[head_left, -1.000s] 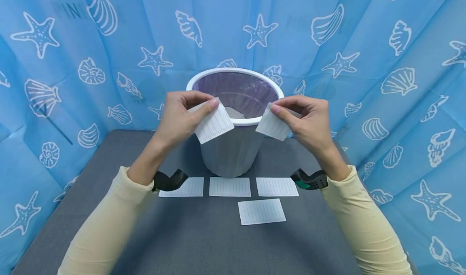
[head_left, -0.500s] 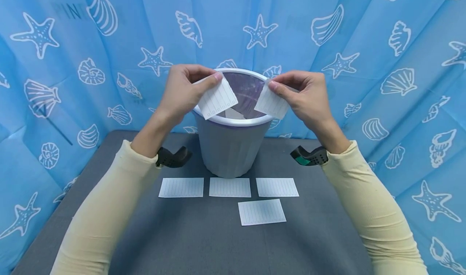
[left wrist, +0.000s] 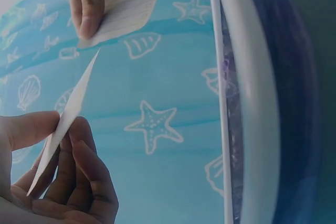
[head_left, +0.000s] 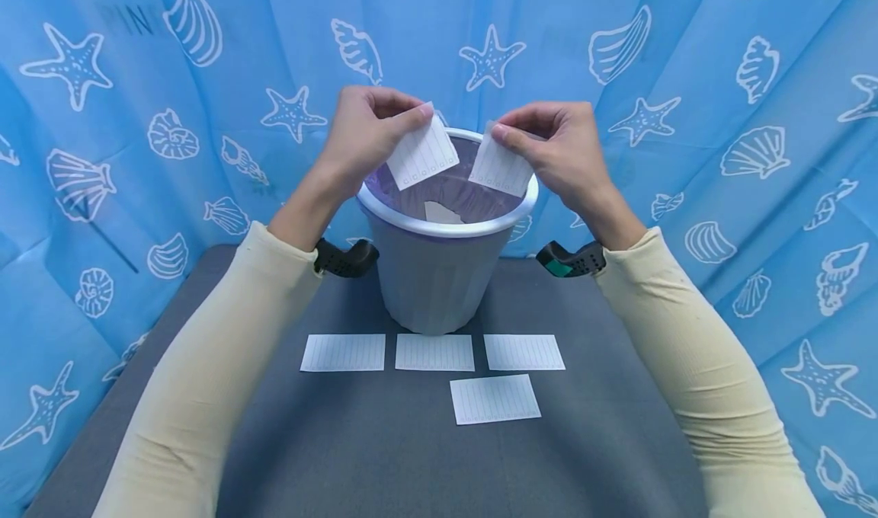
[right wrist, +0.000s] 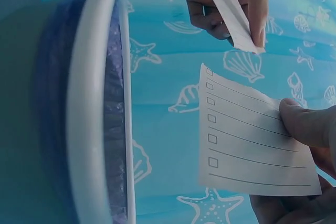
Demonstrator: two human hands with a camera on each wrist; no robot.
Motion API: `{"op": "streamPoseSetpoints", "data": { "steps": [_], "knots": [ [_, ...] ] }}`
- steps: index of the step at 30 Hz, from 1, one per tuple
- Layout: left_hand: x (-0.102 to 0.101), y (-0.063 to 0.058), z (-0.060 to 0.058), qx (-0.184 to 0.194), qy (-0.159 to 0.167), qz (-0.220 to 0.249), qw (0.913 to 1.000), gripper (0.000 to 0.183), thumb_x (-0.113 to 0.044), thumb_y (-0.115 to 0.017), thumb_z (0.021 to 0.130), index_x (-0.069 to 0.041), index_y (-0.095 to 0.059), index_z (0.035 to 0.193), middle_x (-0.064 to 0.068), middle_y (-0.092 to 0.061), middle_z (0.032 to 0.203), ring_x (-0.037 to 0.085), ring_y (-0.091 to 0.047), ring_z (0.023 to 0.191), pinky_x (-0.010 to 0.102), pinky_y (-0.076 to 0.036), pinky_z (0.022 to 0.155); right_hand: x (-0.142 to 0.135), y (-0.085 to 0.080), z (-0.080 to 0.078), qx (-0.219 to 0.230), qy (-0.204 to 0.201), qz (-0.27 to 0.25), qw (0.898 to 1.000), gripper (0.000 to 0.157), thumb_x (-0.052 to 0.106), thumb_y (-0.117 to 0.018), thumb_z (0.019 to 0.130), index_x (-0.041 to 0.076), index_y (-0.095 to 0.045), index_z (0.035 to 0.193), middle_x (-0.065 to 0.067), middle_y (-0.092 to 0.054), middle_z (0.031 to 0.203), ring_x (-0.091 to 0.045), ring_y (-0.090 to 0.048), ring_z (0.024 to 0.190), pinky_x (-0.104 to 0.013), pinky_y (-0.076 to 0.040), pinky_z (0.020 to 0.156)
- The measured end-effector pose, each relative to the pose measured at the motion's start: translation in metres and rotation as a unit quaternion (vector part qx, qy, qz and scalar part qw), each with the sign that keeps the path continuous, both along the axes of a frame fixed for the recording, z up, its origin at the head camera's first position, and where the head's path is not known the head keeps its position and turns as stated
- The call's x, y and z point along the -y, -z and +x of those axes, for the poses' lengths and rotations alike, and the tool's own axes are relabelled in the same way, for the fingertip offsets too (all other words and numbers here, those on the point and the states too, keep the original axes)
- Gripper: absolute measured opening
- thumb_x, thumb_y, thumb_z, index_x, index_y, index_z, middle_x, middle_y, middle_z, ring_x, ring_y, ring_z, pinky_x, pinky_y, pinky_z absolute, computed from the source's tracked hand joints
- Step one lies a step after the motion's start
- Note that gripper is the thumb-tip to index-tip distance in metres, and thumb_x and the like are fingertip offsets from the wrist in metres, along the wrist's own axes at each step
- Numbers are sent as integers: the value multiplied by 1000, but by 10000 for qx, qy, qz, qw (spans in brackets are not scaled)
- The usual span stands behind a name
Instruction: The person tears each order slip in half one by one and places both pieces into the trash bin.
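My left hand (head_left: 373, 133) pinches a torn piece of lined white paper (head_left: 424, 152) between thumb and fingers. Opposite it, my right hand (head_left: 559, 148) pinches another torn piece of paper (head_left: 501, 164), lined and with small checkboxes (right wrist: 212, 139) along one edge. Both pieces hang apart from each other, over the opening of a grey trash can (head_left: 439, 282) with a white rim (head_left: 449, 230) and a purple liner (head_left: 473, 206). A pale scrap (head_left: 441, 213) shows inside the can. In the left wrist view the left piece (left wrist: 68, 114) appears edge-on.
Three lined cards form a row before the can: a left card (head_left: 343, 353), a middle card (head_left: 435, 353) and a right card (head_left: 524, 352). Nearer lies a slightly turned card (head_left: 495, 399). A blue seashell curtain (head_left: 274, 46) hangs behind the grey table (head_left: 357, 457).
Both hands have risen and moved forward with their paper pieces, from in front of the can's rim to over its opening. The cards on the table stay put.
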State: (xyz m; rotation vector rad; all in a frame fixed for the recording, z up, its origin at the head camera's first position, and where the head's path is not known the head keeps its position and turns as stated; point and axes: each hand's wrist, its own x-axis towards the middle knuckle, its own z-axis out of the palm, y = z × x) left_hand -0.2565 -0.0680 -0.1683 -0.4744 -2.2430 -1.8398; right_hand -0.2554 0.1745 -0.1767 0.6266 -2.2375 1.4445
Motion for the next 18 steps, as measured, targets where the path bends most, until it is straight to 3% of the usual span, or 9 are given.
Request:
{"op": "streamPoseSetpoints", "data": {
  "steps": [7,18],
  "knots": [
    [-4,-9,-12,285,-104,-84,9995,26,-16,-72,96,0,-73,116,9,-69,110,17,-62,94,30,-52,80,5,-8,-10,311,-69,-122,9994,18,9,-78,91,-4,-76,102,-9,-73,97,-21,-71,91,-25,-55,78],
    [-7,-13,-31,706,-347,-213,9967,25,-13,-69,97,-1,-73,119,9,-66,116,16,-61,95,30,-52,82,7,-13,-21,656,-5,16,9978,21,9,-75,93,-4,-75,109,-12,-73,106,-21,-70,98,-27,-56,81]
  ]
}}
